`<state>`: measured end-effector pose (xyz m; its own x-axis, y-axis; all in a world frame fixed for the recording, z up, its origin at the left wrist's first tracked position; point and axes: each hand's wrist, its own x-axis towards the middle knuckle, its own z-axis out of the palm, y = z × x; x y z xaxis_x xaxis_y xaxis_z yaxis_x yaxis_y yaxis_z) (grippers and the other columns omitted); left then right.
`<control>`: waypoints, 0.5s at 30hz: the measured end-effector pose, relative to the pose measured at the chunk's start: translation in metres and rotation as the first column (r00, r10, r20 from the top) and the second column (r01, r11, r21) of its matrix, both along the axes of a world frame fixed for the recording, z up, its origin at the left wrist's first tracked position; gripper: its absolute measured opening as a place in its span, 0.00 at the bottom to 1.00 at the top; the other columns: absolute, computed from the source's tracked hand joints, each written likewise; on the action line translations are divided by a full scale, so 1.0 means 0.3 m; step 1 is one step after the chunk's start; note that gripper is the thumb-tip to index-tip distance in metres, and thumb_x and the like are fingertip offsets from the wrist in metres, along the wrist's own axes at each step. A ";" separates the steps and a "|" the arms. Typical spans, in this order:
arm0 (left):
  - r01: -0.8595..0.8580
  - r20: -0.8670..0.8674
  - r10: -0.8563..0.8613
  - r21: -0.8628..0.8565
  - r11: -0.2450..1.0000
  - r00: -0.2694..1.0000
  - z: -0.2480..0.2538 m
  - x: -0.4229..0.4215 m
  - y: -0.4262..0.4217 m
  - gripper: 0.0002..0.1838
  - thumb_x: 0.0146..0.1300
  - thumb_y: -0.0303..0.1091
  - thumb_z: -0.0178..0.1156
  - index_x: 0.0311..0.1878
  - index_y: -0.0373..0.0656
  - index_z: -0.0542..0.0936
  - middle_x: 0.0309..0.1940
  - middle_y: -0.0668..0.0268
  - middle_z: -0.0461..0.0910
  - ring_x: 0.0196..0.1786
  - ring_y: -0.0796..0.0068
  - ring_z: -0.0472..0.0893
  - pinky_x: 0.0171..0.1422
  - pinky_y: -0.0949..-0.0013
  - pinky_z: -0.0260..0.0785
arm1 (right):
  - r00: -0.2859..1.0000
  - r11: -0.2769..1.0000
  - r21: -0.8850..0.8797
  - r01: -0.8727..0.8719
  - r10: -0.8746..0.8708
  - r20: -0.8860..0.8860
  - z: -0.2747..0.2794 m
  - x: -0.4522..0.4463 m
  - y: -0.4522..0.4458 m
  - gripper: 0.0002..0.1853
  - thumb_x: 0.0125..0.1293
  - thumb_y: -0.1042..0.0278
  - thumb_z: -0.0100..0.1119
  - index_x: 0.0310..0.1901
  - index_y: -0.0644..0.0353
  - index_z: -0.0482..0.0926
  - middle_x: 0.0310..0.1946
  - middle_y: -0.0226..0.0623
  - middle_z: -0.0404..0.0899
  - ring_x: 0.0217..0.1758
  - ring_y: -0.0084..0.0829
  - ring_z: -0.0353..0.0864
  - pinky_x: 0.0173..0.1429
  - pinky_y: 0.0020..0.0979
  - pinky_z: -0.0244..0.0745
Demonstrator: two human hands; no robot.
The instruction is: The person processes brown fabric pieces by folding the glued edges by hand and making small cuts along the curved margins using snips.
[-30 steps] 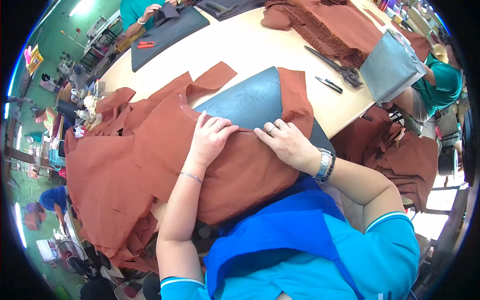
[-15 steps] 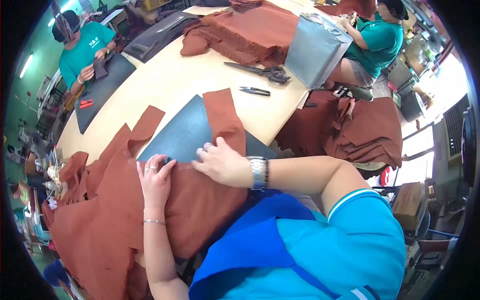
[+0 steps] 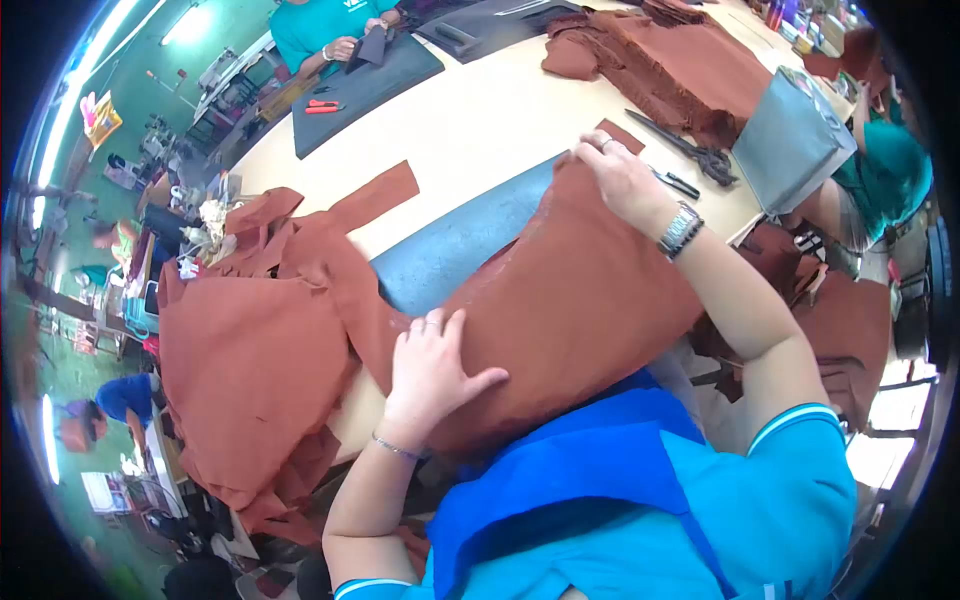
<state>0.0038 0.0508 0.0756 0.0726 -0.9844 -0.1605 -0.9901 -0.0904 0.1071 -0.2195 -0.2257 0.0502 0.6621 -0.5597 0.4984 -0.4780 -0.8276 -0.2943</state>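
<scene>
A large piece of rust-brown fabric [image 3: 580,290] stretches across my lap side of the table and over a dark blue-grey board [image 3: 460,240]. My right hand [image 3: 625,185], with a metal watch on the wrist, pinches the fabric's upper edge and lifts it off the board. Lower down, my left hand [image 3: 428,365] lies flat on the fabric, thumb spread from the fingers. From there a narrow strip of the same fabric [image 3: 375,200] runs up and left toward a crumpled heap [image 3: 255,350].
Past my right hand lie thread snips [image 3: 680,184], large black scissors [image 3: 690,150] and a grey metal box [image 3: 795,140]. A fabric stack [image 3: 690,65] sits at the back. Across the table, a co-worker [image 3: 325,35] handles dark cloth by a black board [image 3: 375,90] holding a red cutter [image 3: 322,106].
My right hand has moved up and right, pulling the fabric edge across the board. My left hand has flattened onto the fabric. The camera view has turned left.
</scene>
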 end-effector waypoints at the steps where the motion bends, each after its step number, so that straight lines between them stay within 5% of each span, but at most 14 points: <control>1: 0.087 -0.014 -0.089 -0.105 0.991 0.996 -0.014 -0.013 -0.001 0.50 0.56 0.69 0.64 0.73 0.44 0.68 0.73 0.52 0.64 0.75 0.47 0.64 0.74 0.44 0.59 | 0.994 0.997 -0.064 -0.042 0.048 0.095 -0.016 0.039 -0.015 0.10 0.64 0.76 0.58 0.47 0.59 0.78 0.49 0.46 0.78 0.53 0.48 0.80 0.58 0.44 0.76; 2: 0.137 -0.041 -0.144 -0.134 0.982 0.989 -0.057 -0.018 -0.003 0.49 0.57 0.69 0.64 0.74 0.45 0.67 0.75 0.51 0.62 0.76 0.46 0.61 0.75 0.41 0.56 | 0.977 0.989 -0.124 -0.077 0.100 0.188 -0.024 0.071 -0.018 0.11 0.64 0.77 0.59 0.48 0.60 0.78 0.52 0.46 0.78 0.55 0.48 0.79 0.60 0.44 0.75; 4: 0.246 -0.089 -0.265 -0.187 0.951 0.960 -0.163 -0.028 -0.010 0.49 0.59 0.68 0.63 0.76 0.46 0.65 0.77 0.51 0.57 0.80 0.45 0.55 0.78 0.36 0.50 | 0.973 0.974 0.053 -0.219 0.214 0.085 -0.022 0.094 0.043 0.12 0.65 0.75 0.61 0.50 0.61 0.78 0.55 0.46 0.78 0.59 0.48 0.78 0.64 0.43 0.74; 5: 0.175 -0.157 -0.197 -0.145 0.974 0.968 -0.179 -0.058 0.001 0.47 0.61 0.67 0.61 0.77 0.48 0.64 0.80 0.51 0.51 0.82 0.46 0.49 0.79 0.30 0.43 | 0.963 0.951 0.150 -0.271 0.268 0.042 -0.026 0.094 0.085 0.13 0.65 0.74 0.61 0.51 0.61 0.78 0.56 0.45 0.78 0.61 0.47 0.77 0.66 0.42 0.73; 10: 0.078 -0.187 -0.133 -0.276 0.958 0.973 -0.185 -0.128 -0.003 0.40 0.63 0.59 0.63 0.73 0.47 0.69 0.74 0.52 0.62 0.77 0.47 0.60 0.75 0.31 0.49 | 0.894 0.893 0.052 -0.447 0.445 0.041 -0.121 0.097 0.166 0.18 0.65 0.74 0.61 0.57 0.59 0.78 0.59 0.41 0.79 0.62 0.44 0.77 0.67 0.40 0.72; 13: -0.189 -0.287 0.059 -0.450 0.873 0.956 -0.197 -0.100 -0.100 0.29 0.69 0.47 0.62 0.69 0.43 0.72 0.64 0.53 0.72 0.66 0.50 0.71 0.69 0.48 0.63 | 0.906 0.909 0.054 -0.413 0.417 -0.077 -0.152 0.098 0.170 0.20 0.66 0.71 0.59 0.61 0.58 0.77 0.61 0.40 0.78 0.64 0.41 0.76 0.69 0.40 0.70; 15: -0.216 -0.291 0.091 -0.430 0.876 0.952 -0.201 -0.067 -0.138 0.21 0.68 0.39 0.63 0.60 0.40 0.79 0.54 0.55 0.78 0.56 0.54 0.76 0.61 0.55 0.70 | 0.908 0.913 0.028 -0.407 0.408 -0.100 -0.158 0.099 0.172 0.21 0.67 0.70 0.58 0.62 0.57 0.76 0.61 0.39 0.78 0.65 0.39 0.76 0.70 0.40 0.70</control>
